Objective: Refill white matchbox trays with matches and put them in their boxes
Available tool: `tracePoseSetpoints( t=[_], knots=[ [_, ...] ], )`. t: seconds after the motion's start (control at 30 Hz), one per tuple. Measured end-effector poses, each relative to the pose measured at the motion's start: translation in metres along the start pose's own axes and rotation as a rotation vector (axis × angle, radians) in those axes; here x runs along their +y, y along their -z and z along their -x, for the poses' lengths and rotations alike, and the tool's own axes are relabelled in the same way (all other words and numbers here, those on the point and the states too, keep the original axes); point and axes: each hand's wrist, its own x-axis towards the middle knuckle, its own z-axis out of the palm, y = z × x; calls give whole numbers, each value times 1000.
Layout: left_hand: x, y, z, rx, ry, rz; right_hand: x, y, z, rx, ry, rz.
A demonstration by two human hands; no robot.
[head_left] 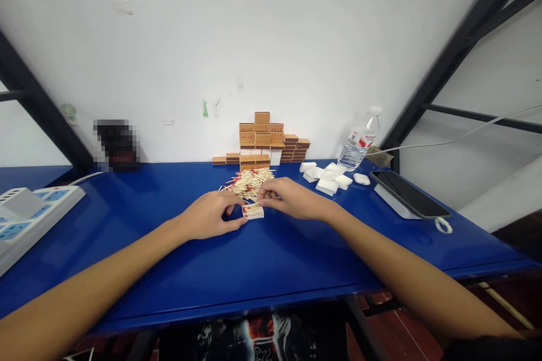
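A small white matchbox tray (253,212) with red-tipped matches in it lies on the blue table (237,271). My left hand (214,214) holds the tray's left end between thumb and fingers. At the tray's right end, my right hand (284,197) has its fingers pinched together over the matches; what they grip is too small to make out. Just behind both hands spreads a loose pile of matches (249,181). Orange-brown matchboxes (262,140) are stacked against the wall behind the pile.
Several white trays (328,179) lie to the right of the pile, near a water bottle (359,144) and a white earphone case (361,179). A phone (409,194) rests at the right. At the left edge sits a white power strip (46,217).
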Motion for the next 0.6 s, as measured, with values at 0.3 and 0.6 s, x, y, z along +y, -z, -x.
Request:
tracePoseSetpoints(
  t=[0.3,0.6],
  knots=[
    [2,2,-1,-12,6,12,0,-15,-4,-24,2,-61],
    [2,2,-1,-9,0,8,-2,-8,0,12,47,63]
  ],
)
